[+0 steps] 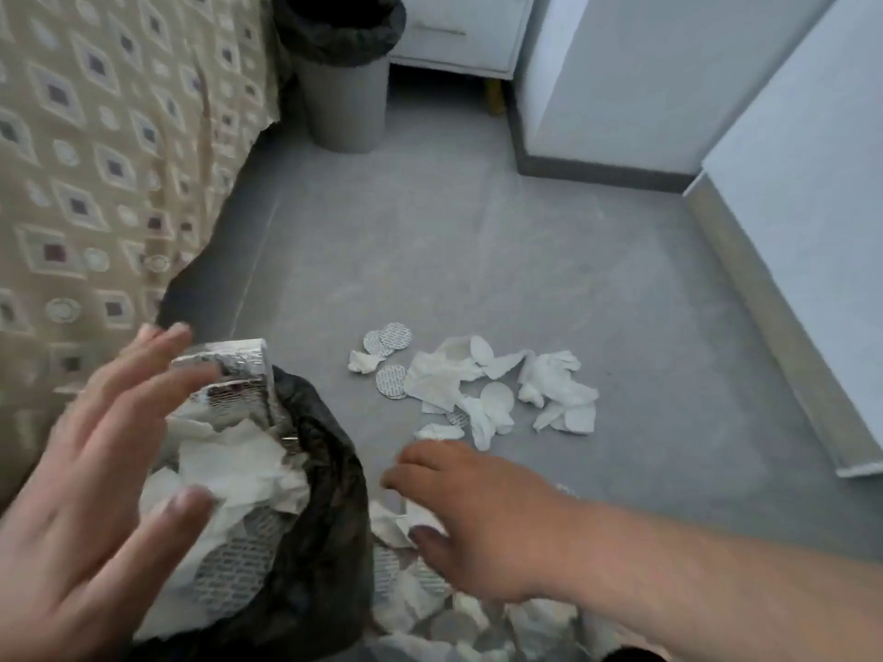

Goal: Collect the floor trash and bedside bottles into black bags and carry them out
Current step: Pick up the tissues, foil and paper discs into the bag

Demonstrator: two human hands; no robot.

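A black bag point(325, 475) lies open on the grey floor beside the bed, holding white tissues, round foil seals and a silver foil box point(229, 375). My left hand point(100, 465) hovers over the bag's mouth with fingers spread and straight. My right hand point(478, 518) reaches down onto a heap of tissues and foil seals point(430, 580) next to the bag, fingers bent over the scraps. A second scatter of tissues and foil seals point(478, 389) lies on the floor farther ahead. No bottles are in view.
The bed with a patterned beige cover point(105, 160) fills the left. A grey bin with a black liner point(344, 74) stands at the bed's far corner, by a white nightstand point(458, 31). White walls and skirting point(764, 303) run along the right.
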